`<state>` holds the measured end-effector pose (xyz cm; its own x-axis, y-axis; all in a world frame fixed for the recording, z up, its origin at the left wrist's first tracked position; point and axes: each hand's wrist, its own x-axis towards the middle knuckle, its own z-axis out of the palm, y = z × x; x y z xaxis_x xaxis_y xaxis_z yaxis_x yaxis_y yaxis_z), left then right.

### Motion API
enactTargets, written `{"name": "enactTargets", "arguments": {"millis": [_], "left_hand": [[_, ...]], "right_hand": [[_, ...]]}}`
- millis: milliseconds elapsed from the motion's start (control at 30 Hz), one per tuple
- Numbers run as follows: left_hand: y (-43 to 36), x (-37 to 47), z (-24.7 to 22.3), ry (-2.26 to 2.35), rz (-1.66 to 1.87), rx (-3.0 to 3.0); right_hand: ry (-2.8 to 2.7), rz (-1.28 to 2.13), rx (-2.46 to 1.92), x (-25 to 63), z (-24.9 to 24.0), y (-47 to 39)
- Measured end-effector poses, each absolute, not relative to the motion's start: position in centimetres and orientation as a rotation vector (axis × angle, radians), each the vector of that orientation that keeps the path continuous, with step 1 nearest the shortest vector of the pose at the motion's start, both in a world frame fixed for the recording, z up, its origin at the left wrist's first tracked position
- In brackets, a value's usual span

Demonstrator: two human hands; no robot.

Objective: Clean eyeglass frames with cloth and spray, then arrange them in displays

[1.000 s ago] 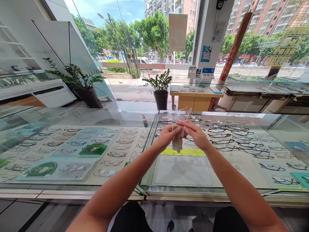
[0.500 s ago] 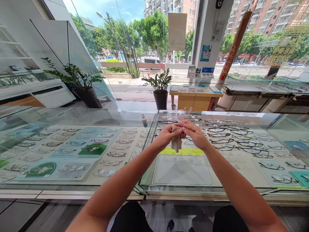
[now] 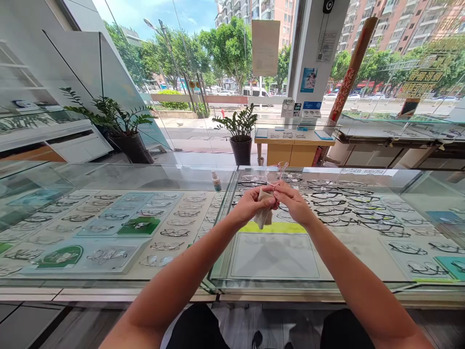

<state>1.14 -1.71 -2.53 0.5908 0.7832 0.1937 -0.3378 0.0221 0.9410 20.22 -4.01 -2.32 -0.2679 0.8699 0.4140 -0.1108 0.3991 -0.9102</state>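
Note:
Over the right glass case, both hands meet close together. My left hand [image 3: 251,205] is closed on a pale beige cloth [image 3: 262,215], whose loose end hangs below the fingers. Fingers of my right hand [image 3: 291,199] pinch a pair of thin pinkish-framed glasses [image 3: 275,175]. One round lens and the upper part of the frame stick up above the fingertips. The lower part of the glasses is hidden by the fingers and the cloth.
A small spray bottle [image 3: 216,181] stands on the glass top left of my hands. Rows of eyeglasses [image 3: 329,203] lie inside the display cases. Beyond the counter are a potted plant [image 3: 241,148] and a low wooden cabinet [image 3: 295,152].
The cloth has shifted and bunched up slightly to the left under my left hand. The glasses have turned a little between the fingers. Outside, a white van has moved right.

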Motion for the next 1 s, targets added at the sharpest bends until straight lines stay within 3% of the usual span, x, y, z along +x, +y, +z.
{"name": "enactTargets", "arguments": {"millis": [1000], "left_hand": [[-1.88,1.14,-2.52,0.433,0.738,1.201]], "right_hand": [[-1.214,1.388,-0.763,20.15,-1.61,-4.28]]}}
